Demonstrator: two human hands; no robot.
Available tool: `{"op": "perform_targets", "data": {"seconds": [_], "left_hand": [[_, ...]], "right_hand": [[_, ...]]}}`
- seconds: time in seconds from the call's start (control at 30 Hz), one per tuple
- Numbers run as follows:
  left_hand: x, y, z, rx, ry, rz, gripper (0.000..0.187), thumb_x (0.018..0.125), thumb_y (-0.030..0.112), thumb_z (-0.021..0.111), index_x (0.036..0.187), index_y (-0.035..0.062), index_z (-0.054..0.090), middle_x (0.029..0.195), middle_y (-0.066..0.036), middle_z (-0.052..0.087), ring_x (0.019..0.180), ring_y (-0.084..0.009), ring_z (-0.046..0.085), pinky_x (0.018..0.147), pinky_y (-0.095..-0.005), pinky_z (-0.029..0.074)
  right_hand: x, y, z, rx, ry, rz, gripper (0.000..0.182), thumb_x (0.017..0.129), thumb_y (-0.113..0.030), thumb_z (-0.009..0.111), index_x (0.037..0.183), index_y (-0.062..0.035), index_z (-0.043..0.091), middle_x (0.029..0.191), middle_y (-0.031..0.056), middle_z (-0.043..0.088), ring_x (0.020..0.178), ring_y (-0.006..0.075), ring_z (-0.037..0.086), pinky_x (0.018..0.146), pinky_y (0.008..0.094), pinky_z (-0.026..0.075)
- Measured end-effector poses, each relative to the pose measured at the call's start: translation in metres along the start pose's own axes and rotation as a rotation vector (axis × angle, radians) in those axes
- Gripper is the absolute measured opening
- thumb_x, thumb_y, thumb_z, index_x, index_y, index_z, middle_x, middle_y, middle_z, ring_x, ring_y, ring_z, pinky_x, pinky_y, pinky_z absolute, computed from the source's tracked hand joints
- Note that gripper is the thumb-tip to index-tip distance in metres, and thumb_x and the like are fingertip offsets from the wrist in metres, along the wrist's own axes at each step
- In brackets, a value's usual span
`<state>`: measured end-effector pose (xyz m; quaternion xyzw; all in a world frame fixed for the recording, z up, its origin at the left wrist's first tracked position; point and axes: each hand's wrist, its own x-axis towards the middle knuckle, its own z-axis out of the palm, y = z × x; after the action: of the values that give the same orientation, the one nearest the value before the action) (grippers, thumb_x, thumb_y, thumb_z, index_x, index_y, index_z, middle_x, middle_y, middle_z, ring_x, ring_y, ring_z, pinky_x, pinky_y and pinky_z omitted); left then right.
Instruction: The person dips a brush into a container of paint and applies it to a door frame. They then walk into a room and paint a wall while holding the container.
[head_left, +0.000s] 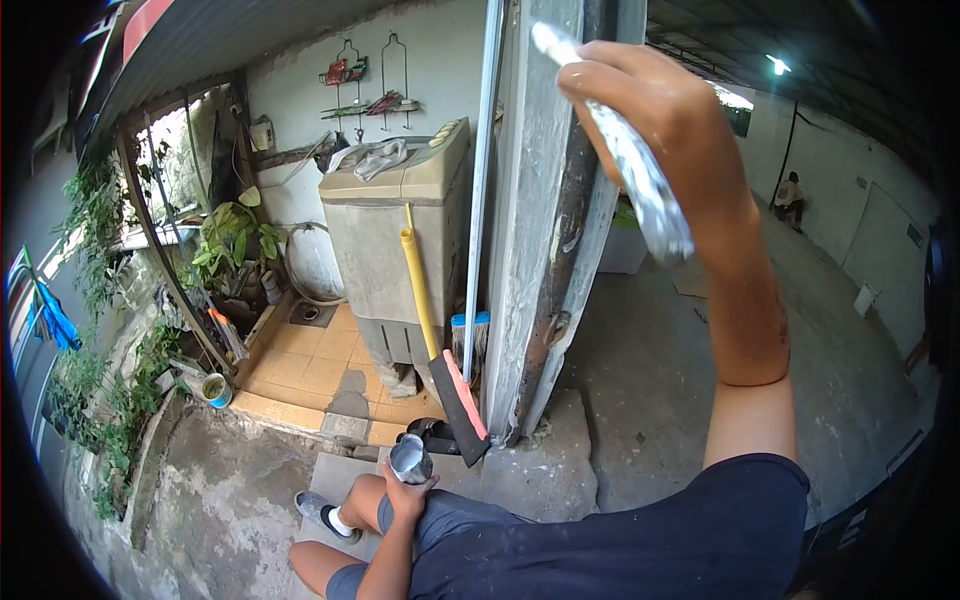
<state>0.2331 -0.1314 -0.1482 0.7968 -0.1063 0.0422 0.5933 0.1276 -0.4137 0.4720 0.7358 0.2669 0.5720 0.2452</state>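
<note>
My right hand is raised at the upper right, fingers wrapped round a paint-smeared paintbrush. The brush slants, its white upper end close to a metal post. Grey paint covers much of that post, while a dark brown, rusty-looking strip runs down it. Low in the view, my left hand grips a small can with greyish-white paint inside, held upright near my knee.
A squeegee with a yellow handle leans against a beige washing machine. Behind stands a blue-headed broom. Plants and a small bucket are at left. Another person is far back at right.
</note>
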Motion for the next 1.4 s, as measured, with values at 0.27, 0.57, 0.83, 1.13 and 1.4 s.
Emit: {"op": "perform_targets", "data": {"seconds": [0.27, 0.57, 0.83, 1.13, 1.4], "left_hand": [[0.002, -0.018, 0.007, -0.054, 0.000, 0.037, 0.114, 0.057, 0.023, 0.102, 0.145, -0.0057, 0.035, 0.136, -0.023, 0.056, 0.125, -0.0330, 0.058, 0.106, -0.0410, 0.048], [0.000, 0.013, -0.001, 0.027, -0.021, -0.041, 0.098, 0.059, 0.020, 0.101, 0.136, 0.0018, 0.042, 0.125, -0.020, 0.064, 0.118, -0.0339, 0.064, 0.101, -0.0418, 0.051], [0.002, 0.015, -0.001, 0.048, -0.081, -0.048, 0.103, 0.058, 0.023, 0.100, 0.138, 0.0015, 0.039, 0.127, -0.022, 0.063, 0.121, -0.0369, 0.063, 0.101, -0.0430, 0.051], [0.004, 0.012, 0.001, 0.013, -0.038, -0.044, 0.098, 0.060, 0.019, 0.100, 0.136, 0.0032, 0.041, 0.124, -0.022, 0.063, 0.118, -0.0373, 0.064, 0.099, -0.0434, 0.052], [0.006, 0.012, 0.002, 0.109, -0.160, -0.022, 0.105, 0.060, 0.027, 0.099, 0.141, 0.0011, 0.038, 0.129, -0.022, 0.063, 0.121, -0.0379, 0.064, 0.102, -0.0443, 0.052]], "right_hand": [[-0.074, -0.085, 0.060, -0.193, -0.263, -0.100, 0.011, 0.076, -0.010, 0.067, 0.086, -0.0047, 0.065, 0.091, 0.0138, 0.062, 0.080, 0.0240, 0.060, 0.064, 0.0270, 0.055], [-0.165, -0.230, 0.071, 0.957, -0.398, 0.410, 0.024, 0.075, 0.003, 0.075, 0.098, -0.0006, 0.074, 0.113, 0.0222, 0.069, 0.100, 0.0367, 0.070, 0.081, 0.0389, 0.059], [-0.191, -0.283, 0.128, 1.481, -0.520, 0.692, 0.011, 0.082, 0.001, 0.078, 0.093, 0.0018, 0.074, 0.097, 0.0159, 0.075, 0.087, 0.0315, 0.075, 0.077, 0.0352, 0.059], [-0.213, -0.300, 0.170, 1.603, -0.718, 0.575, 0.011, 0.083, -0.001, 0.079, 0.093, -0.0022, 0.077, 0.098, 0.0128, 0.076, 0.087, 0.0297, 0.074, 0.078, 0.0360, 0.058], [-0.231, -0.327, 0.206, 1.610, -1.063, 0.673, 0.010, 0.088, -0.010, 0.073, 0.097, -0.0059, 0.074, 0.082, 0.0155, 0.071, 0.070, 0.0252, 0.068, 0.068, 0.0371, 0.052]]}}
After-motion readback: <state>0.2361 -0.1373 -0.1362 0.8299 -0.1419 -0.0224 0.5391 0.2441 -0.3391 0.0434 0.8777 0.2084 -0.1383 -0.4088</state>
